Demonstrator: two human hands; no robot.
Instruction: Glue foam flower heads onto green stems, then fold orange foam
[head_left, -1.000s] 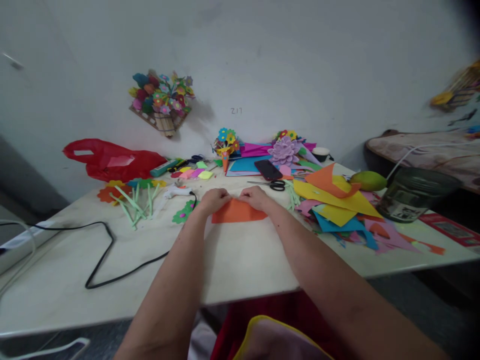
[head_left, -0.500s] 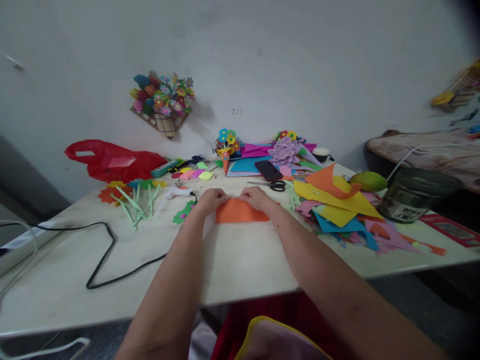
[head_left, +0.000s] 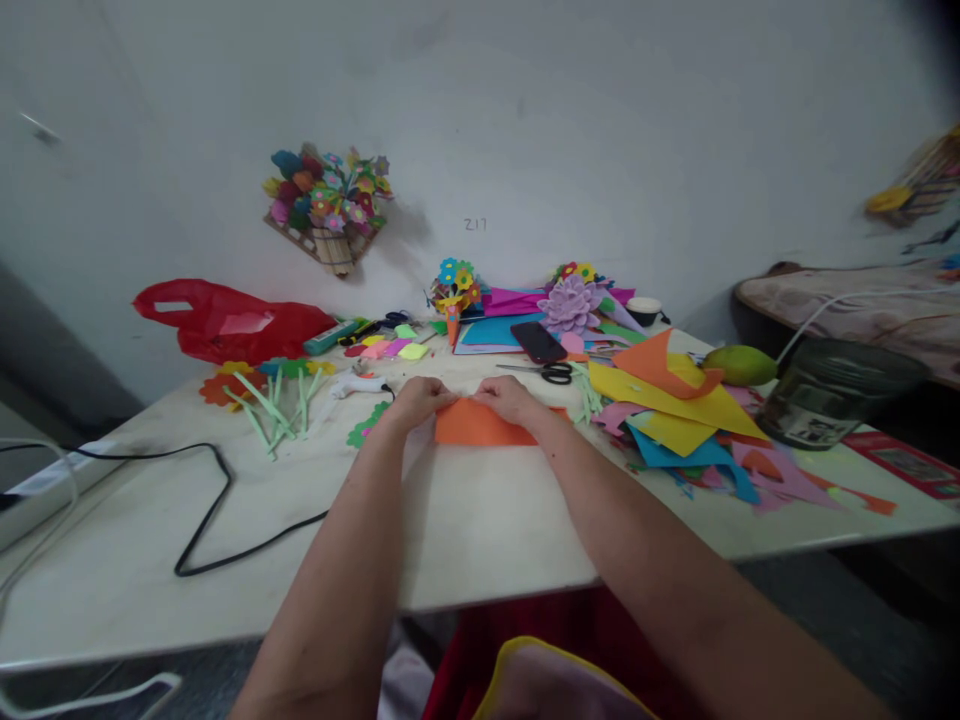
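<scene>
Both hands on orange sheet (head_left: pixel 480 425) flat on tabletop (head_left: pixel 465 520): L hand (head_left: pixel 417 400) pinching top-left edge, R hand (head_left: pixel 510 398) pinching top-right, scissors (head_left: pixel 551 371) just behind.

You are getting open tabletop (head_left: pixel 465 520) between the orange sheet (head_left: pixel 480 425) and the near edge; a black cable (head_left: pixel 217 500) is crossing the left, paper scraps (head_left: pixel 675 420) are crowding the right, and scissors (head_left: pixel 551 372) and a phone (head_left: pixel 537 341) are lying behind
</scene>
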